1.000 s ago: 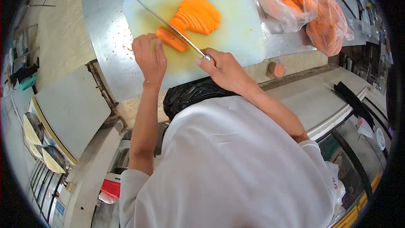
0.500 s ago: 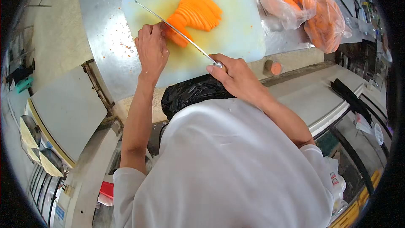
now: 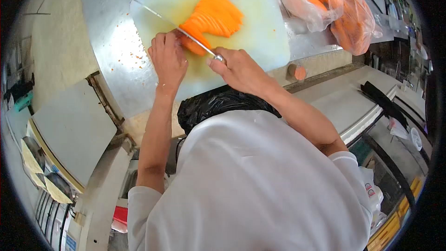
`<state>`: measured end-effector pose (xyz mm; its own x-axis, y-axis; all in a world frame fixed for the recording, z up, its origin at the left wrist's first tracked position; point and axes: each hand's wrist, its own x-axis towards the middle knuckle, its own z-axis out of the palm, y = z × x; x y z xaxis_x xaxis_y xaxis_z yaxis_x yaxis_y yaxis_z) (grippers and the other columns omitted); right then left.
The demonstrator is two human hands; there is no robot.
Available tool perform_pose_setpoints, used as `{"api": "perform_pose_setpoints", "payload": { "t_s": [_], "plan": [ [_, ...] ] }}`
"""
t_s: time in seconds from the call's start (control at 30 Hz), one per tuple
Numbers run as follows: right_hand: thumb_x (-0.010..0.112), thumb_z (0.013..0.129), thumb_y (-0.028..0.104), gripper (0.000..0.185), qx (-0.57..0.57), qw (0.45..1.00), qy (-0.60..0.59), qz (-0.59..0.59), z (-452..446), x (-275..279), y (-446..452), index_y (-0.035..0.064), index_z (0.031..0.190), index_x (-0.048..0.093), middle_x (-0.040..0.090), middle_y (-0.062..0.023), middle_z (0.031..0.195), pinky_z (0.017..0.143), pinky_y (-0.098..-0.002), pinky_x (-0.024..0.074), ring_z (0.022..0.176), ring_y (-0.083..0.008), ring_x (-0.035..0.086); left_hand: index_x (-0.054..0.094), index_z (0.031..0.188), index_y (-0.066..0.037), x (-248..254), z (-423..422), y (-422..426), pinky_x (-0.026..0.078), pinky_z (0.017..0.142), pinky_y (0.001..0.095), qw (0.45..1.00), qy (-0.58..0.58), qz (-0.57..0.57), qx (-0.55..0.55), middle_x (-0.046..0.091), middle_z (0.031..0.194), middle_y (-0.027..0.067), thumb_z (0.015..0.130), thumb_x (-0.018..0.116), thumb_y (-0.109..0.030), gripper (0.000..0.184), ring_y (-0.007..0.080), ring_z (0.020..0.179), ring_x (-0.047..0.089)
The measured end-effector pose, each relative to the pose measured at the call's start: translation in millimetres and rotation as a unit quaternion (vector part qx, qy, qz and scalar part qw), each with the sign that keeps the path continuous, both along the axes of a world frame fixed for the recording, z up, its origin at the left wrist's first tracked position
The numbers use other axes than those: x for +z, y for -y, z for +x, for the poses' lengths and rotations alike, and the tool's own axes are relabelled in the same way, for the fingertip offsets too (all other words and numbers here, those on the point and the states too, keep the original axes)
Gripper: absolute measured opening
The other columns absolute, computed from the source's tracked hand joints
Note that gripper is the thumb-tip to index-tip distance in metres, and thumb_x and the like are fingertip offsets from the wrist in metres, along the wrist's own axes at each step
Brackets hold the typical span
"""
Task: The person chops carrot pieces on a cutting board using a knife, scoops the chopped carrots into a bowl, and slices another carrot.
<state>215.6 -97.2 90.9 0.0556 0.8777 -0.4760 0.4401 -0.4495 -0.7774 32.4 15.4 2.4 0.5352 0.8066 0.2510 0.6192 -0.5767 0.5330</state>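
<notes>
A white cutting board [image 3: 260, 32] with yellowish stains bears a fanned row of thin carrot slices [image 3: 218, 16]. My left hand [image 3: 168, 61] presses with curled fingers on an uncut carrot piece [image 3: 193, 47] at the near end of that row; its fingertips are partly hidden. My right hand [image 3: 241, 70] is wrapped round the handle of a knife [image 3: 158, 15]. Its long blade lies slantwise over the carrot, between the slices and the uncut piece, close to my left fingers. The blade's tip points up and left over the board's edge.
Clear plastic bags of whole carrots [image 3: 311, 0] stand right of the board on the metal counter [image 3: 109, 32]. Orange scraps dot the counter's left side. A black plastic bag [image 3: 218, 104] bunches at the counter's front edge, against my body. A round wooden-looking stub [image 3: 297, 71] sits at right.
The knife and my right hand have shifted left and slightly up across the carrot. My left hand keeps its hold, slightly lower in view. The whole view has shifted slightly.
</notes>
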Motion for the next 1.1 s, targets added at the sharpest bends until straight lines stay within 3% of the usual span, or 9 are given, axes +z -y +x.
{"api": "perform_pose_setpoints", "payload": {
  "t_s": [0.07, 0.17, 0.3, 0.4, 0.6, 0.8, 0.9, 1.1],
  "plan": [
    [0.057, 0.104, 0.033, 0.044, -0.003, 1.000, -0.020, -0.020, 4, 25, 5, -0.0084, 0.114, 0.065, 0.059, -0.0224, 0.070, 0.066, -0.0419, 0.0477, 0.065, -0.0300, 0.058, 0.058, 0.103, -0.002, 1, 4, -3, 0.039, 0.080, 0.0491, 1.000, 0.012, 0.006, 0.000, 0.055, 0.098, 0.0179, 0.084, 0.055, 0.000, 0.019, 0.0399, 0.096, 0.053],
    [0.059, 0.103, 0.032, 0.041, -0.011, 0.995, -0.017, -0.096, 8, 56, 17, -0.0080, 0.107, 0.065, 0.066, -0.0296, 0.074, 0.072, -0.0522, 0.0524, 0.074, -0.0468, 0.068, 0.058, 0.102, -0.002, 3, 4, -1, 0.039, 0.080, 0.0492, 1.000, 0.026, 0.008, 0.002, 0.055, 0.097, 0.0179, 0.084, 0.055, 0.000, 0.018, 0.0400, 0.095, 0.054],
    [0.058, 0.103, 0.030, 0.041, 0.011, 1.000, -0.011, -0.012, 5, 15, 9, -0.0089, 0.113, 0.066, 0.066, -0.0309, 0.077, 0.074, -0.0516, 0.0528, 0.076, -0.0472, 0.068, 0.057, 0.102, -0.001, -5, 2, -3, 0.039, 0.080, 0.0495, 0.999, 0.034, 0.007, 0.007, 0.055, 0.095, 0.0181, 0.085, 0.055, 0.000, 0.017, 0.0404, 0.093, 0.054],
    [0.056, 0.105, 0.035, 0.047, -0.003, 1.000, -0.012, 0.027, -4, -6, 0, -0.0099, 0.117, 0.063, 0.060, -0.0239, 0.070, 0.066, -0.0435, 0.0478, 0.065, -0.0324, 0.060, 0.057, 0.101, -0.001, -7, 6, -5, 0.040, 0.079, 0.0496, 0.999, 0.045, 0.024, 0.013, 0.056, 0.094, 0.0184, 0.085, 0.055, 0.000, 0.016, 0.0405, 0.092, 0.054],
    [0.056, 0.105, 0.034, 0.044, -0.001, 0.999, -0.030, -0.030, 4, 40, 16, -0.0091, 0.113, 0.063, 0.060, -0.0252, 0.071, 0.067, -0.0467, 0.0488, 0.064, -0.0365, 0.060, 0.058, 0.099, -0.001, -5, 3, 0, 0.040, 0.078, 0.0496, 0.998, 0.055, 0.015, 0.007, 0.056, 0.093, 0.0181, 0.085, 0.056, 0.001, 0.015, 0.0407, 0.091, 0.054],
    [0.056, 0.105, 0.034, 0.045, 0.011, 1.000, 0.003, 0.006, -5, -16, 4, -0.0090, 0.115, 0.064, 0.059, -0.0232, 0.068, 0.066, -0.0454, 0.0486, 0.063, -0.0358, 0.059, 0.060, 0.103, -0.004, -10, -2, 2, 0.039, 0.082, 0.0476, 0.999, 0.043, 0.004, 0.011, 0.057, 0.098, 0.0151, 0.084, 0.057, -0.001, 0.019, 0.0375, 0.095, 0.054],
    [0.056, 0.105, 0.035, 0.046, -0.001, 0.999, -0.003, 0.038, -8, -14, 4, -0.0093, 0.114, 0.063, 0.058, -0.0234, 0.066, 0.066, -0.0453, 0.0489, 0.062, -0.0363, 0.059, 0.062, 0.104, -0.005, -13, -2, 0, 0.039, 0.083, 0.0466, 0.999, 0.040, -0.005, 0.013, 0.057, 0.099, 0.0132, 0.085, 0.058, -0.002, 0.020, 0.0356, 0.097, 0.055],
    [0.057, 0.104, 0.033, 0.045, -0.017, 0.997, -0.031, -0.066, 1, 44, 17, -0.0105, 0.114, 0.063, 0.061, -0.0256, 0.071, 0.068, -0.0454, 0.0495, 0.066, -0.0380, 0.061, 0.062, 0.103, -0.005, -9, 2, -1, 0.038, 0.081, 0.0456, 0.998, 0.061, 0.007, 0.014, 0.058, 0.095, 0.0125, 0.086, 0.058, -0.002, 0.018, 0.0348, 0.093, 0.055]
  ]
}}
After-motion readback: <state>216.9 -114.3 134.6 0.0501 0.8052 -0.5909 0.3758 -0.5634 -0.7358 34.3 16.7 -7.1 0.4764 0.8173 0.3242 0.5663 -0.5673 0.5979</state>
